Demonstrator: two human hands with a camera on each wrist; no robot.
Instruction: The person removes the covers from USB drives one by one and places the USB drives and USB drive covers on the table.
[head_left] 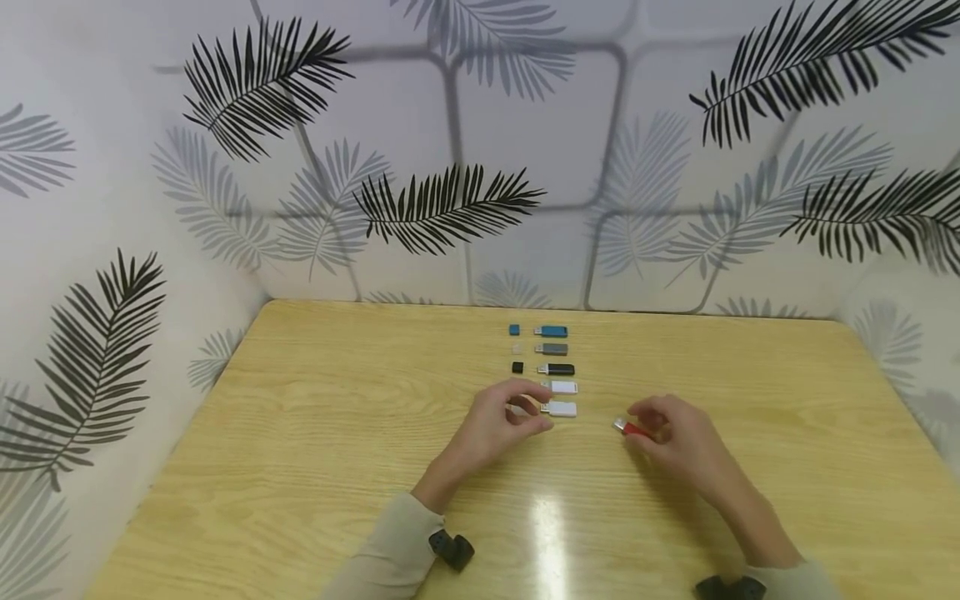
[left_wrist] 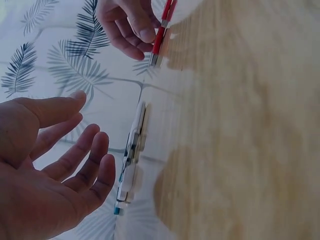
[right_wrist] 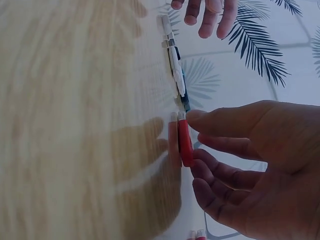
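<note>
A red USB stick (head_left: 636,430) with a silver plug lies on the table, its plug toward the left. The thumb and fingertips of my right hand (head_left: 686,442) are loosely bent beside it; in the right wrist view they look close to the red stick (right_wrist: 185,142) but not clearly pinching it. My left hand (head_left: 487,425) hovers, fingers apart and holding nothing, at the plug ends of two white USB sticks, the nearer one (head_left: 562,409) and the farther one (head_left: 564,387). Part of another red object (left_wrist: 172,7) shows beyond the right hand.
Behind the white sticks lie a black USB stick (head_left: 560,369), a grey one (head_left: 555,350) and a blue one (head_left: 553,332). Left of them are a black cap (head_left: 517,367), a clear cap (head_left: 517,350) and a blue cap (head_left: 514,330). A leaf-patterned wall borders the wooden table (head_left: 315,467).
</note>
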